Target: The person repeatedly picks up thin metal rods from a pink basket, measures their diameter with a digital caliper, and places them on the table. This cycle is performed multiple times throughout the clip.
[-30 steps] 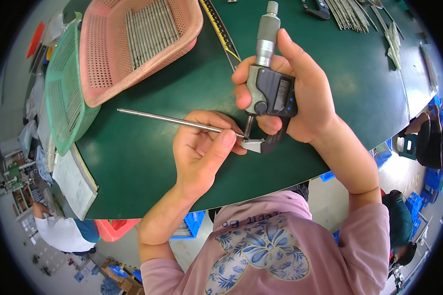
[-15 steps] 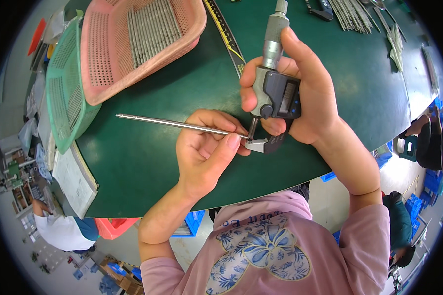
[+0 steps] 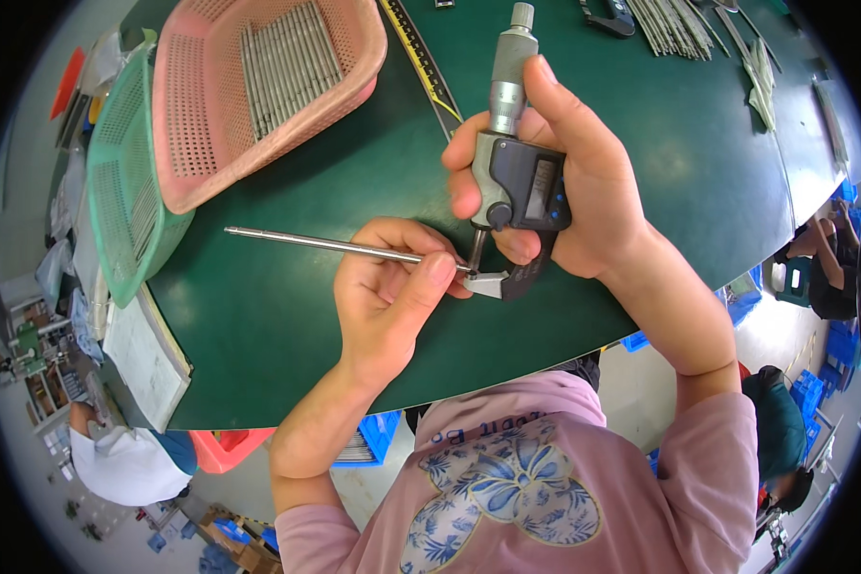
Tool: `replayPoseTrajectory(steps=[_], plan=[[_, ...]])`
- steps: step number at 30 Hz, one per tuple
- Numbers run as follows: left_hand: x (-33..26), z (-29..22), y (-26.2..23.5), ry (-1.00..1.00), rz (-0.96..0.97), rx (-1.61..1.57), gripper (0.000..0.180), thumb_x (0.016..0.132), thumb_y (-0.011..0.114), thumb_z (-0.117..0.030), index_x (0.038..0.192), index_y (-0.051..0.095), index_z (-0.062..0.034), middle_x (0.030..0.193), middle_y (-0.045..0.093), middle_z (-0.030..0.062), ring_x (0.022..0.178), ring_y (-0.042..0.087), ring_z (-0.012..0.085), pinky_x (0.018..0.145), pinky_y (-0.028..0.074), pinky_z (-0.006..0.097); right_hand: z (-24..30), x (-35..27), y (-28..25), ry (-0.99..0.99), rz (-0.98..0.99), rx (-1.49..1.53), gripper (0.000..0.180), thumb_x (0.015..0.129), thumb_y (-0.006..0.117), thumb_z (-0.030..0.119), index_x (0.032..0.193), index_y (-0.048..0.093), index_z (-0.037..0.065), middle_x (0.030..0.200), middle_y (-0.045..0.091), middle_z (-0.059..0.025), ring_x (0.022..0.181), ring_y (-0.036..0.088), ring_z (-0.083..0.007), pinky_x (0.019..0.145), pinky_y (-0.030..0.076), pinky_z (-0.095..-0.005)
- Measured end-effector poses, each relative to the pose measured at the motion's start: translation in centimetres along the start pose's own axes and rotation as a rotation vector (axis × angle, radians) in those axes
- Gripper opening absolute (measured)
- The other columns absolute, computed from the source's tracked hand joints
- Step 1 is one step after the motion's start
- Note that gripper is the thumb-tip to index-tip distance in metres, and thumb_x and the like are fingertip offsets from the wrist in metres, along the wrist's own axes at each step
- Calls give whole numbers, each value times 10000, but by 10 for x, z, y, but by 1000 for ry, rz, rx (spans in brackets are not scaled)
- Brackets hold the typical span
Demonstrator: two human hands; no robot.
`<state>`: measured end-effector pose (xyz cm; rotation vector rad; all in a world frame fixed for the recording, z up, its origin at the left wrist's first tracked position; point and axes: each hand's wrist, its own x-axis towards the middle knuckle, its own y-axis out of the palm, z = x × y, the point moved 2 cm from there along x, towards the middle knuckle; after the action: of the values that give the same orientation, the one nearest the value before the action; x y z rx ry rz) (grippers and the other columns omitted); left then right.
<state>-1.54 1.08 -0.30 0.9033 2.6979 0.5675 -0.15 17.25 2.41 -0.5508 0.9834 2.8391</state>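
Two hands busy | left hand (image 3: 387, 297) fingers pinch rod (image 3: 325, 245) | right hand (image 3: 564, 182) grips micrometer (image 3: 517, 182) | risk: tilted rod may slip off anvil, skewing reading

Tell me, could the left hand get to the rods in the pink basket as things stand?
Probably not freely: the left hand is gripping the metal rod seated in the micrometer. The pink basket itself lies open and unblocked.
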Motion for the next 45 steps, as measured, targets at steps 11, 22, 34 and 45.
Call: replayPoseTrajectory(steps=[11,22,34,45], plan=[[2,-1,0,27,101,-22,164,811,544,-8,918,420,-9,877,542,121,737,547,127,653,489,255,-1,3,-2,73,27,109,631,874,232,524,844,558,-15,646,567,-126,341,414,-125,300,346,-198],[2,-1,3,40,107,-4,186,789,557,-1,918,423,-4,879,532,127,749,541,132,665,484,267,2,0,-2,68,17,9,648,821,309,592,799,566,-3,617,572,-127,341,428,-134,305,352,-210],[1,-2,1,-27,25,17,181,798,593,-84,876,449,-7,833,542,103,696,544,139,629,473,267,5,-2,1,56,15,8,643,852,280,558,807,539,-28,625,571,-115,335,411,-136,351,342,-228],[-6,-7,0,196,-141,114,176,827,560,-155,819,438,-28,749,521,79,606,507,128,558,439,249,9,-17,17,-755,181,-1065,247,568,707,83,783,596,35,690,598,-108,612,589,-254,549,466,-319]])
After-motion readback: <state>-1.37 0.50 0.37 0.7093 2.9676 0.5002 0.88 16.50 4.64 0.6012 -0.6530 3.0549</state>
